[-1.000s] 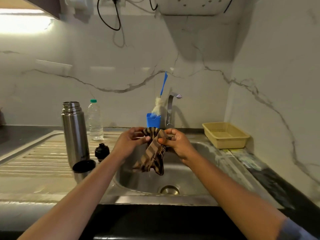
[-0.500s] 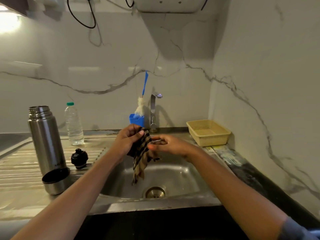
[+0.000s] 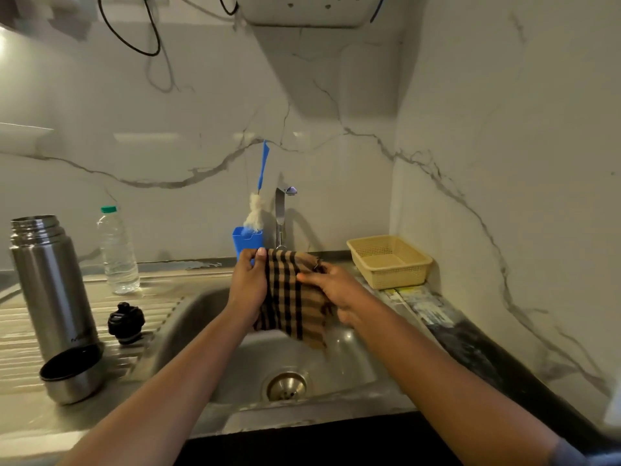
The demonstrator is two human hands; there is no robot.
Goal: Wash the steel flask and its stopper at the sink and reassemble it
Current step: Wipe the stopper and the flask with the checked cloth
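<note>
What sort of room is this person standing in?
Most likely a home kitchen: a steel sink with a ribbed drainboard and a tap, a marble-look wall behind, and a bottle brush standing in a blue holder.

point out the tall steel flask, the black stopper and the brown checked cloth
tall steel flask (image 3: 50,290), head view, middle of its body
black stopper (image 3: 126,322), head view, its middle
brown checked cloth (image 3: 289,297), head view, middle of the fabric

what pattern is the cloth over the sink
The cloth is checked, tan with dark brown or black stripes crossing. It shows in the head view.
</note>
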